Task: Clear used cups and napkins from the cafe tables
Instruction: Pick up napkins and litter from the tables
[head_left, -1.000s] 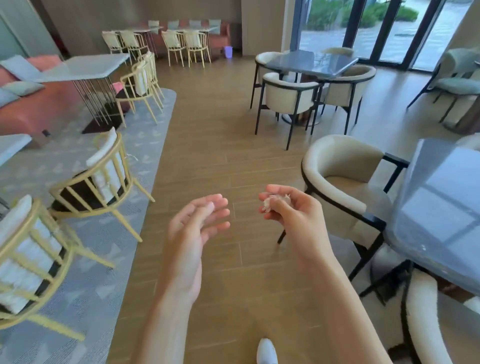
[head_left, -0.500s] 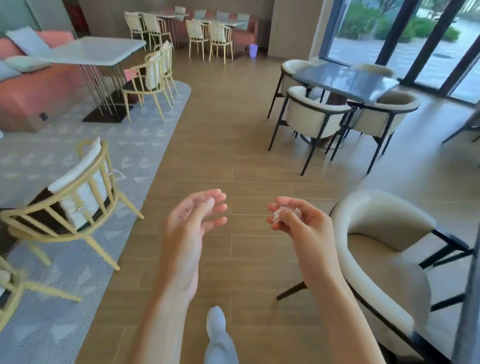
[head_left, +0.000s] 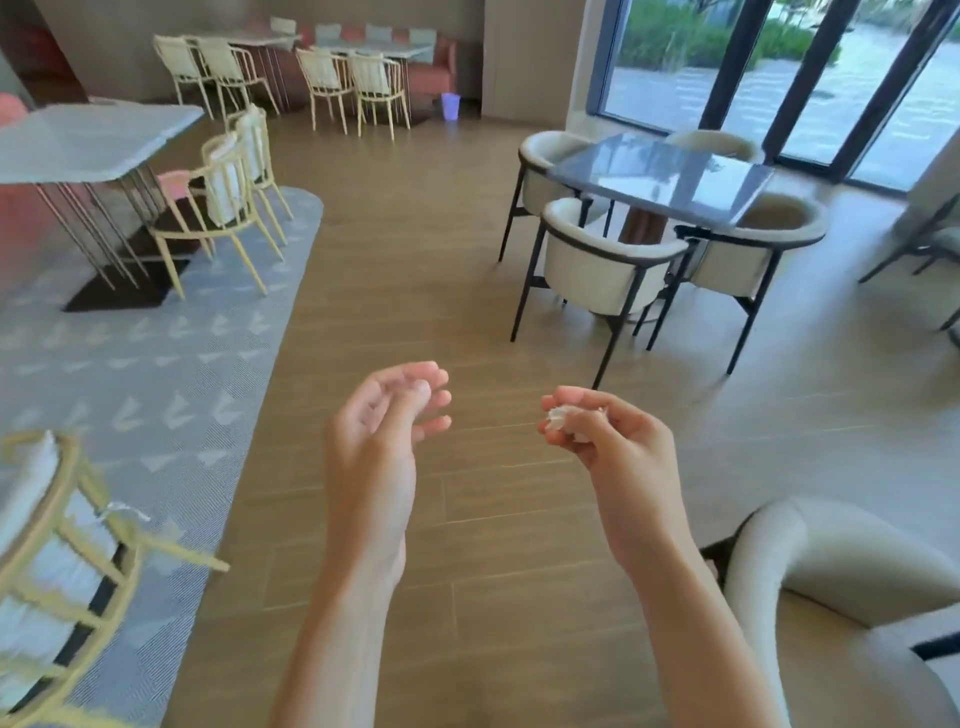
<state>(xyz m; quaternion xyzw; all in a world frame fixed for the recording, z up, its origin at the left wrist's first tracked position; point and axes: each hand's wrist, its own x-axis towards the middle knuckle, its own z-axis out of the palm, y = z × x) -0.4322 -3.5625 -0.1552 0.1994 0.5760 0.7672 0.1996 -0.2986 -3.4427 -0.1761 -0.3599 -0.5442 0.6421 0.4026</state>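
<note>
Meanwhile, over the last second the view has swung left: the cream armchair and dark table that sat close at the right have slid away, and open wooden floor now lies ahead. Both hands have kept their pose. The left hand (head_left: 382, 415) hangs loosely curled and holds nothing. Just right of its fingertips, apart from them, the right hand (head_left: 602, 436) pinches a small crumpled white napkin (head_left: 563, 415) between thumb and fingers. Likely it is being carried toward the small lilac bin (head_left: 450, 106) far beyond the fingers.
</note>
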